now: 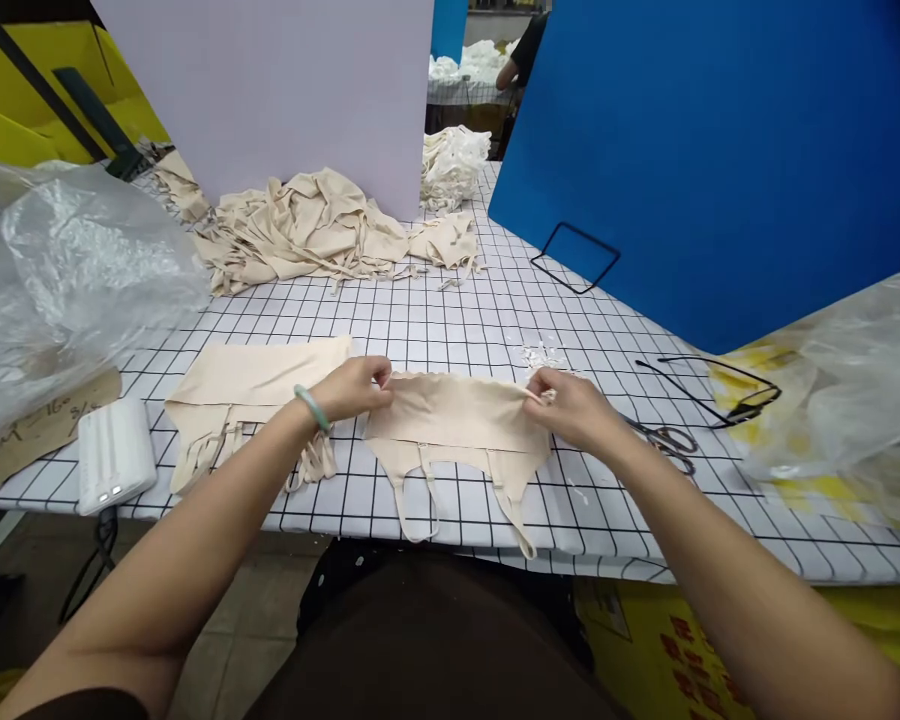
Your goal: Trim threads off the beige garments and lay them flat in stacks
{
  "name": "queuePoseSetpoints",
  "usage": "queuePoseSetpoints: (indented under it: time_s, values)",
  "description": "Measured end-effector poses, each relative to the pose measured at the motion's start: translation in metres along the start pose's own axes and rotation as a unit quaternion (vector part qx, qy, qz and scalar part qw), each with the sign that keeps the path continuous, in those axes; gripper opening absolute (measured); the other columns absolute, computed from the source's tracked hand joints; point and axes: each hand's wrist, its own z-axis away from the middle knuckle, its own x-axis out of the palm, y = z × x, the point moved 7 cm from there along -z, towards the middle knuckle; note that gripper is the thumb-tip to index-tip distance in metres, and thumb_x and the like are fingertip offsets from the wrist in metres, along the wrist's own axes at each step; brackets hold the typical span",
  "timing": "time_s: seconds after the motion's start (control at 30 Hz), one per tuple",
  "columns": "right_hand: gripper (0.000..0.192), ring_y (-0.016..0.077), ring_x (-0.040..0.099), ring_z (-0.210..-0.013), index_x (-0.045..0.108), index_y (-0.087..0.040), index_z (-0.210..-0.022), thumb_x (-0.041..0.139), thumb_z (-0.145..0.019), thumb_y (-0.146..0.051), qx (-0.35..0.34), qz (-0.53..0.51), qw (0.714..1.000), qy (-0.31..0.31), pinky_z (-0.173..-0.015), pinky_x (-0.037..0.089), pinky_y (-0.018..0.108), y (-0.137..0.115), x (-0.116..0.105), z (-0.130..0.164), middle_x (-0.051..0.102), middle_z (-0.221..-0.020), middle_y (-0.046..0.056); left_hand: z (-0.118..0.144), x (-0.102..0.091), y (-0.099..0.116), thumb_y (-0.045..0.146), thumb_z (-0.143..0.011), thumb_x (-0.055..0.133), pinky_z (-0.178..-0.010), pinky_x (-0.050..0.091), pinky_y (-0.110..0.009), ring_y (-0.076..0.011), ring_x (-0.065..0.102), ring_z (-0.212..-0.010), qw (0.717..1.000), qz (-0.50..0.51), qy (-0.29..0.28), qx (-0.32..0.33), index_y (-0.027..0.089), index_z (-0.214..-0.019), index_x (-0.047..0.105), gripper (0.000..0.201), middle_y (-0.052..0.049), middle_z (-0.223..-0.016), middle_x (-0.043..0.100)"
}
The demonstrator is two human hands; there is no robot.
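While both forearms reach in over the table edge, the left hand [352, 388] and right hand [574, 408] each pinch one top corner of the flat beige strappy fabric garment [454, 420], fingers pressed together on the hem. Its long axis runs straight across between the fingertips, straps hanging toward the person. Just left of the left fingers lies a stack of similar beige pieces [247, 390]; just right of the right fingers, metal scissors [671, 442]; farther beyond, a heaped beige pile [315, 225].

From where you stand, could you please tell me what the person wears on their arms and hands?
Both forearms are bare, with no gloves. The left hand has a pale green bangle at its wrist. The right hand shows no jewellery. A dark sleeve edge shows at the left upper arm.
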Motion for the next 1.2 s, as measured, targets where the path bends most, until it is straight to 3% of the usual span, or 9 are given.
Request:
queuePoseSetpoints:
  time_s: [0.13, 0.3, 0.4, 0.5, 0.63, 0.73, 0.93, 1.03, 1.2]
  values:
    - [0.023, 0.019, 0.061, -0.073, 0.063, -0.025, -0.095, 0.073, -0.076, -0.033, -0.054, -0.308, 0.948, 0.064, -0.063, 0.049, 0.035, -0.018, -0.053, 0.036, 0.065, -0.08, 0.0, 0.05, -0.049, 0.022, 0.021, -0.078, 0.065, -0.064, 0.051, -0.028, -0.0143, 0.06, -0.069, 0.943, 0.314, 0.051, 0.101, 0.018, -0.08, 0.053, 0.012, 0.0, -0.075, 0.059]
    - [0.027, 0.0226, 0.064, -0.097, 0.072, -0.037, -0.099, 0.079, -0.076, -0.025, -0.243, -0.419, 0.849, 0.208, -0.095, 0.048, 0.044, -0.098, -0.121, 0.059, 0.067, -0.094, -0.001, 0.119, -0.146, 0.03, 0.007, -0.081, 0.067, -0.083, 0.054, -0.033, -0.0167, 0.068, -0.091, 0.885, 0.363, 0.253, 0.143, 0.015, -0.092, 0.061, 0.015, 0.002, -0.086, 0.065]
    - [0.018, 0.0264, 0.065, -0.101, 0.073, -0.034, -0.091, 0.078, -0.077, -0.024, -0.312, -0.463, 0.805, 0.201, -0.098, 0.047, 0.051, -0.154, -0.118, 0.059, 0.068, -0.1, 0.002, 0.164, -0.184, 0.026, 0.002, -0.087, 0.058, -0.088, 0.052, -0.033, -0.0117, 0.067, -0.092, 0.872, 0.334, 0.315, 0.168, 0.011, -0.102, 0.063, 0.019, 0.005, -0.093, 0.066]
    - [0.013, 0.0222, 0.065, -0.082, 0.071, -0.03, -0.084, 0.079, -0.075, -0.027, -0.307, -0.518, 0.781, 0.163, -0.081, 0.054, 0.045, -0.193, -0.09, 0.05, 0.067, -0.086, 0.002, 0.204, -0.201, -0.002, 0.003, -0.089, 0.058, -0.084, 0.053, -0.031, -0.0076, 0.066, -0.08, 0.864, 0.328, 0.358, 0.134, 0.008, -0.103, 0.065, 0.017, 0.003, -0.088, 0.066]
    - [0.016, 0.0164, 0.061, -0.076, 0.069, -0.026, -0.083, 0.079, -0.073, -0.034, -0.262, -0.565, 0.781, 0.043, -0.064, 0.052, 0.031, -0.226, -0.027, 0.038, 0.065, -0.082, 0.0, 0.235, -0.195, -0.074, 0.016, -0.082, 0.07, -0.073, 0.056, -0.029, -0.0125, 0.067, -0.072, 0.851, 0.368, 0.373, 0.032, 0.013, -0.095, 0.07, 0.013, -0.001, -0.081, 0.067]
    - [0.027, 0.0147, 0.059, -0.073, 0.067, -0.024, -0.083, 0.081, -0.067, -0.04, -0.189, -0.572, 0.797, -0.049, -0.061, 0.05, 0.028, -0.239, 0.034, 0.02, 0.064, -0.083, -0.001, 0.228, -0.175, -0.138, 0.025, -0.074, 0.078, -0.068, 0.056, -0.028, -0.0126, 0.065, -0.069, 0.849, 0.397, 0.347, -0.04, 0.014, -0.088, 0.07, 0.02, -0.002, -0.078, 0.067]
    - [0.036, 0.0202, 0.06, -0.078, 0.063, -0.019, -0.086, 0.065, -0.071, -0.052, -0.1, -0.387, 0.917, -0.005, -0.07, 0.049, 0.033, -0.235, 0.141, -0.043, 0.069, -0.087, 0.007, 0.158, -0.123, -0.242, 0.023, -0.067, 0.082, -0.061, 0.052, -0.026, -0.0114, 0.06, -0.057, 0.857, 0.365, 0.303, -0.201, 0.012, -0.075, 0.066, 0.021, -0.001, -0.063, 0.064]
    - [0.026, 0.0227, 0.059, -0.077, 0.063, -0.02, -0.078, 0.063, -0.07, -0.045, -0.093, -0.319, 0.943, 0.017, -0.073, 0.046, 0.036, -0.228, 0.163, -0.059, 0.068, -0.081, 0.008, 0.128, -0.107, -0.267, 0.02, -0.07, 0.079, -0.055, 0.049, -0.025, -0.0109, 0.056, -0.051, 0.866, 0.328, 0.293, -0.237, 0.012, -0.075, 0.066, 0.016, 0.002, -0.057, 0.061]
    - [0.024, 0.0208, 0.059, -0.071, 0.064, -0.021, -0.089, 0.055, -0.077, -0.039, -0.122, -0.243, 0.962, 0.022, -0.073, 0.045, 0.035, -0.229, 0.165, -0.059, 0.07, -0.087, 0.007, 0.109, -0.11, -0.287, 0.021, -0.081, 0.071, -0.063, 0.052, -0.025, -0.0115, 0.061, -0.062, 0.885, 0.244, 0.305, -0.255, 0.013, -0.083, 0.067, 0.009, 0.002, -0.068, 0.065]
